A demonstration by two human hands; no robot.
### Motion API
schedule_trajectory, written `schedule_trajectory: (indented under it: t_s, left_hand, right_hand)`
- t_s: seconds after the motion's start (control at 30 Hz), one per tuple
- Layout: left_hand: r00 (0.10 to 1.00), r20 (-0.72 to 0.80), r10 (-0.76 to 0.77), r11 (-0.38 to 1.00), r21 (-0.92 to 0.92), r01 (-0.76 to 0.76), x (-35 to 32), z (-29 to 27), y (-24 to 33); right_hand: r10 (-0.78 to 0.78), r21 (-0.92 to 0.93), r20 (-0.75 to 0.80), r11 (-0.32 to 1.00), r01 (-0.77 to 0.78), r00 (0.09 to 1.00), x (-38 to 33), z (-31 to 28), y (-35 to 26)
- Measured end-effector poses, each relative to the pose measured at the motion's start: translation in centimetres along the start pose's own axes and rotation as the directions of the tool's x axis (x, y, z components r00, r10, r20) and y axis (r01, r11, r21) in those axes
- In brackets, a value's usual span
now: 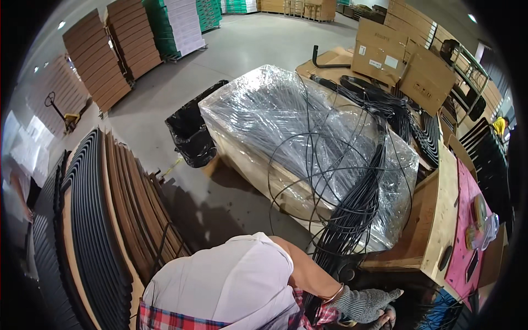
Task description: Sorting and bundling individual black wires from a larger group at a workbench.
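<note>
Just up and to the left of the fingers (394, 296), a thick bundle of black cables (357, 203) slopes across a plastic-wrapped pile (253, 110), with thin loops straying out over the wrap. The left hand (360, 304) wears a grey knitted glove; one finger stretches out to the right, but how far the rest are closed, and whether they have hold of anything, I cannot tell. Close below those fingers, a bit of what seems to be the right hand (389, 317) shows bare fingertips, bent; its grasp cannot be made out either. Up and right from the fingers, a desk (457, 268) with a pink top carries a roll of tape (480, 212) and some clear plastic (489, 234). Well beyond the fingers stand cardboard boxes (377, 52); far to their left, a bin with a black bag (192, 148) sits beside the pile, and brown boards (129, 203) stand nearer.
</note>
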State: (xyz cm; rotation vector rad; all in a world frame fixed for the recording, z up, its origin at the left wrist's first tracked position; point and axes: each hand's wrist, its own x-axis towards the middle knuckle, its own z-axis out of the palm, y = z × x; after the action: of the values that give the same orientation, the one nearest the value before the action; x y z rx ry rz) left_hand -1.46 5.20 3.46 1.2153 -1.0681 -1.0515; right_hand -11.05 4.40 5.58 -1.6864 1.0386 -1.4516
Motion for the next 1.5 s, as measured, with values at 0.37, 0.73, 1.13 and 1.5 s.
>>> schedule_trajectory:
  t_s: [0.37, 0.73, 1.13, 1.5]
  left_hand:
    - [0.759, 0.347, 0.551, 0.329, 0.745, -0.580, 4.9, -3.2, 2.7]
    - [0.777, 0.623, -0.094, 0.950, -0.177, 0.257, 1.2, -5.4, 0.7]
    - [0.756, 0.651, -0.065, 0.994, -0.024, 0.106, 3.4, -8.1, 2.1]
    - [0.715, 0.544, 0.439, 0.178, 0.728, -0.662, 6.0, -4.2, -0.9]
  right_hand:
    - [0.237, -0.323, 0.316, 0.937, -0.131, 0.918, 9.8, -1.0, -3.1]
    - [0.467, -0.063, 0.255, 0.882, -0.467, 0.847, 1.0, -0.5, -0.6]
    - [0.219, -0.183, 0.200, 0.966, -0.183, 0.955, 3.2, 0.9, -1.1]
    - [0.517, -0.132, 0.230, 0.856, -0.499, 0.825, 6.9, -0.7, 3.2]
